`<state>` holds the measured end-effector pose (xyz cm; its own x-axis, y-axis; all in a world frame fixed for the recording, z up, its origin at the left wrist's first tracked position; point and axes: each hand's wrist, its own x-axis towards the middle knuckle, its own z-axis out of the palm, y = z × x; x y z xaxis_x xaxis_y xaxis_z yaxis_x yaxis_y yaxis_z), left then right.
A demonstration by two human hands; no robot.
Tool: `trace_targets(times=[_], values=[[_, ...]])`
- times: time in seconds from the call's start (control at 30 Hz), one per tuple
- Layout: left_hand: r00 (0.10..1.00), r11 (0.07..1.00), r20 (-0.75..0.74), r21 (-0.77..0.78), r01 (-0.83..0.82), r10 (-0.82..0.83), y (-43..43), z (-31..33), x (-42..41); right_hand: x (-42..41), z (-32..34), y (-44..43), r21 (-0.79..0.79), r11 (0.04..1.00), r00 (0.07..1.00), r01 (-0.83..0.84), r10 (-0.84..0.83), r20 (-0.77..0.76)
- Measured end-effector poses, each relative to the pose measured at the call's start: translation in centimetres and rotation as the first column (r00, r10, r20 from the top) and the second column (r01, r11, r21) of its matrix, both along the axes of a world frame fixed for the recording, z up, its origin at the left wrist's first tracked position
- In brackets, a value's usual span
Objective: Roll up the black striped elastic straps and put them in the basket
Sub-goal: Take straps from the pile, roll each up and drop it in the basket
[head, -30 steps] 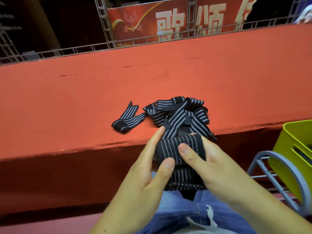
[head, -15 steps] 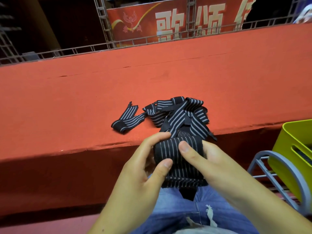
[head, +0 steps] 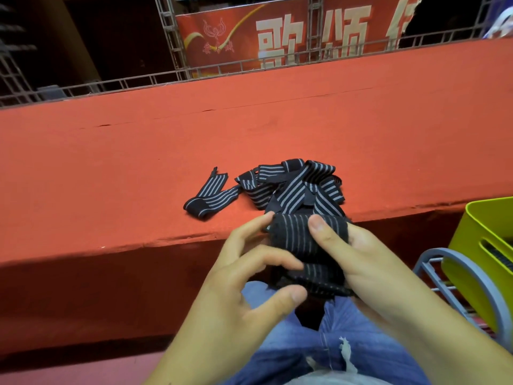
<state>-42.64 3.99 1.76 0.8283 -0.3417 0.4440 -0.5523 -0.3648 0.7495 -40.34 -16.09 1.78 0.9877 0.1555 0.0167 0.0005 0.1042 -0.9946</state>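
Note:
A partly rolled black striped strap (head: 301, 240) sits between both hands just in front of the red ledge. My right hand (head: 369, 262) grips the roll, thumb pressed across its top. My left hand (head: 244, 279) pinches the roll's left side with curled fingers and thumb. The strap's loose length runs up into a tangled pile of black striped straps (head: 291, 187) on the ledge, one end trailing left. A yellow-green basket (head: 480, 245) stands at the right edge; something dark shows through its handle slot.
The red ledge (head: 138, 168) spans the view, dropping to a dark front face below. The basket rests on a grey-blue wire rack (head: 455, 276). My jeans-covered lap (head: 347, 340) lies under the hands. Metal truss and a red banner stand behind the ledge.
The roll has turned a little further and moved up to the ledge's edge. My left fingers shifted from the top of the roll down onto its left side.

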Motion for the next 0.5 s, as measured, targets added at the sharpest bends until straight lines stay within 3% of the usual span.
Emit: trace_targets(times=[0.27,0.5], values=[[0.997,0.999,0.073,0.046,-0.011,0.007,0.18,-0.02,-0.11,0.21,0.35,-0.65,0.118,0.993,0.995,-0.014,0.025,-0.094],[1.000,0.990,-0.022,-0.140,-0.016,0.013,0.07,-0.08,0.05,0.05,0.07,-0.63,0.105,0.992,0.996,-0.068,0.073,-0.045]])
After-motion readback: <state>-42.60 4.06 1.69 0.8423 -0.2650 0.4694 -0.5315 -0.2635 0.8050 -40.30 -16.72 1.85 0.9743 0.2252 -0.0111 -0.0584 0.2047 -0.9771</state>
